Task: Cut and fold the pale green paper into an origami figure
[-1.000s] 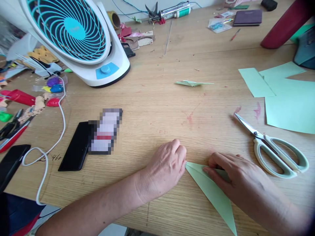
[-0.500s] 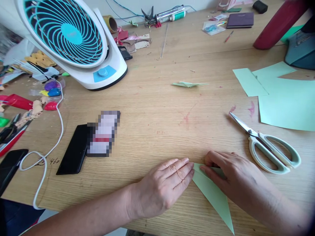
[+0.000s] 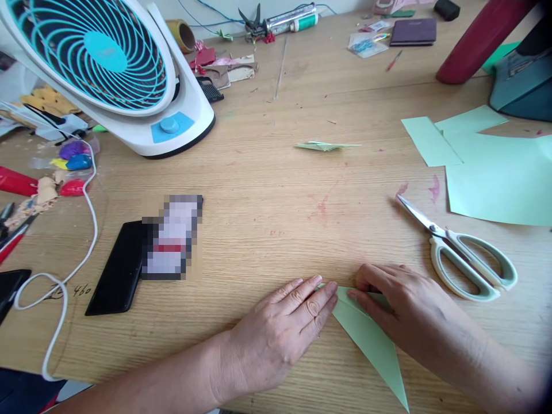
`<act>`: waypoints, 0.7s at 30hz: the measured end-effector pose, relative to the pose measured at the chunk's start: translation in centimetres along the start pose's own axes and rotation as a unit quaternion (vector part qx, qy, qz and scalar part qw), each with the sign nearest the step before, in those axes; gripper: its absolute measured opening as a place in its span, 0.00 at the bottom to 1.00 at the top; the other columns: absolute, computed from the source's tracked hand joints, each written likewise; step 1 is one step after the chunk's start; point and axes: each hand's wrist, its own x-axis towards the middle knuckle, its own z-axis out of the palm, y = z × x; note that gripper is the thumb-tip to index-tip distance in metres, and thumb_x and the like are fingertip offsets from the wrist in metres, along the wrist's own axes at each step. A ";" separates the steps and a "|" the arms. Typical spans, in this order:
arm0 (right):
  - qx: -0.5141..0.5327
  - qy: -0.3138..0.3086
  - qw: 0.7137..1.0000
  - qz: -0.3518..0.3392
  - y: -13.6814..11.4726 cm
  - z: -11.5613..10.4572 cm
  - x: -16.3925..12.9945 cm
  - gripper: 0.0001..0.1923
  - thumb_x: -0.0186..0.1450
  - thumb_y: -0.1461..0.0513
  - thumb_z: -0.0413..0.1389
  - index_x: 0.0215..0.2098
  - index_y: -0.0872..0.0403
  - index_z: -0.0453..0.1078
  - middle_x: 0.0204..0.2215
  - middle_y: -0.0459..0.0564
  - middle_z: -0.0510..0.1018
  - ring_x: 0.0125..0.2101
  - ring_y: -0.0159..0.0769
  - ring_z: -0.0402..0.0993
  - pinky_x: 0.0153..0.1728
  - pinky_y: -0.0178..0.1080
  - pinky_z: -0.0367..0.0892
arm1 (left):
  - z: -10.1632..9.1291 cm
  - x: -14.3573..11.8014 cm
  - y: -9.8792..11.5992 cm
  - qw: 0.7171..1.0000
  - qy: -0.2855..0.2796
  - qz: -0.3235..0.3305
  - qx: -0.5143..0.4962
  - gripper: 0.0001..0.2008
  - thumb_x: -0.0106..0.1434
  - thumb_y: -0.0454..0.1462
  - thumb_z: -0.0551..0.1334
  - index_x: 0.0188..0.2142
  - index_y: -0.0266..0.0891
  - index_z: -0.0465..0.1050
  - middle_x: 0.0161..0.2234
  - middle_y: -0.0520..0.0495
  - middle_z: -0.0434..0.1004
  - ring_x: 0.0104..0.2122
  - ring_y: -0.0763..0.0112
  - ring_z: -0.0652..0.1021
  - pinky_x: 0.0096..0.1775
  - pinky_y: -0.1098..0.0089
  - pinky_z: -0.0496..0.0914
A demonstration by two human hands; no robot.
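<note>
Pressing flat, fingers stretched & together, the L hand [image 3: 280, 339] lies over the L end of the folded pale-green paper [image 3: 373, 339], which is on the wooden table [image 3: 241, 241], approx. 5 o'clock in view; the R hand [image 3: 409, 307] is curled narrow, thumb & fingers pinching the paper's upper edge, grip partly hidden; scissors [image 3: 436, 231] near the R hand, approx. 3 o'clock, tip toward 10; pale-green sheets [image 3: 500, 178] betw. 2 & 3; small folded green piece [image 3: 323, 146] approx. 1; black phone [image 3: 116, 270] approx. 8; desk fan [image 3: 110, 57] approx. 10.
</note>
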 end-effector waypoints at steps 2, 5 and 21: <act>0.001 0.005 1.000 -0.004 0.0 -0.1 0.1 0.11 0.67 0.60 0.51 0.26 0.51 0.62 0.21 0.44 0.73 0.23 0.35 0.69 0.27 0.37 0.60 | 0.0 0.0 0.1 1.000 -0.003 -0.004 -0.001 0.25 0.70 0.34 0.49 0.65 0.31 0.55 0.68 0.41 0.52 0.67 0.57 0.56 0.65 0.61 0.58; 0.002 0.004 1.000 -0.010 -0.1 -0.2 0.1 0.11 0.67 0.60 0.51 0.26 0.51 0.61 0.21 0.44 0.72 0.22 0.34 0.69 0.26 0.37 0.60 | 0.1 -0.1 0.2 1.000 -0.006 -0.009 0.003 0.25 0.70 0.34 0.49 0.66 0.32 0.54 0.68 0.41 0.52 0.67 0.58 0.56 0.66 0.61 0.57; -0.034 0.028 0.999 0.000 0.4 0.3 -0.6 0.11 0.67 0.57 0.53 0.28 0.50 0.61 0.21 0.43 0.72 0.23 0.36 0.70 0.28 0.38 0.59 | 0.4 0.1 1.0 0.997 -0.010 -0.068 -0.043 0.26 0.73 0.42 0.48 0.67 0.34 0.51 0.69 0.44 0.49 0.67 0.62 0.54 0.64 0.60 0.58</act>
